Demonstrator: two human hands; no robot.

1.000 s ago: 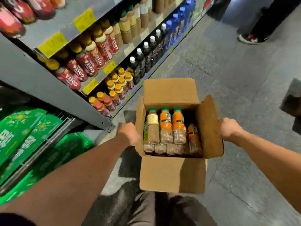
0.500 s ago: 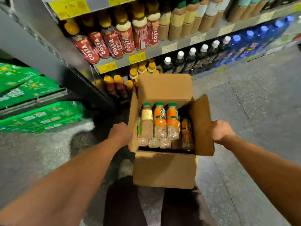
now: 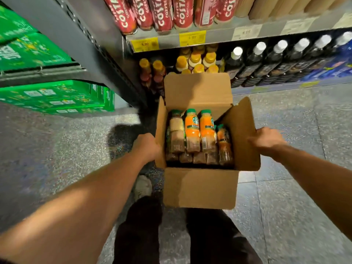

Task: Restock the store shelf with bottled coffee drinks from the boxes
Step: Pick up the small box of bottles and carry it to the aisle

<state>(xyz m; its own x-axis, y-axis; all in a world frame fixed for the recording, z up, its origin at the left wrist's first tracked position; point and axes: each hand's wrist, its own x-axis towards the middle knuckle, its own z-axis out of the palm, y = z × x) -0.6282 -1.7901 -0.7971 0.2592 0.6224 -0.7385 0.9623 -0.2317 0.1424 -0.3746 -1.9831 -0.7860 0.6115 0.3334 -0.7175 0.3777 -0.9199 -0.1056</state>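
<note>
Cardboard box [image 3: 200, 187] of bottled coffee drinks [image 3: 192, 130] is held up between both hands, flaps open, just in front of the store shelf [image 3: 270, 32]. Left hand [image 3: 147, 147] grips the box's left side, fingers curled in behind the side flap. Right hand [image 3: 266, 140] is on the right flap. It's pretty blurry, but the fingers look wrapped round the flap's outer face. The drinks lie on their sides, green caps pointing toward the shelf: two orange-labelled ones in the middle, a beige one on the left, more underneath. On the shelf, red Costa bottles [image 3: 162, 14] stand up top, with yellow-capped bottles [image 3: 194, 61] and white-capped dark bottles [image 3: 257, 63] on the bottom level. Green cartons [image 3: 57, 98] are stacked off to the left.
</note>
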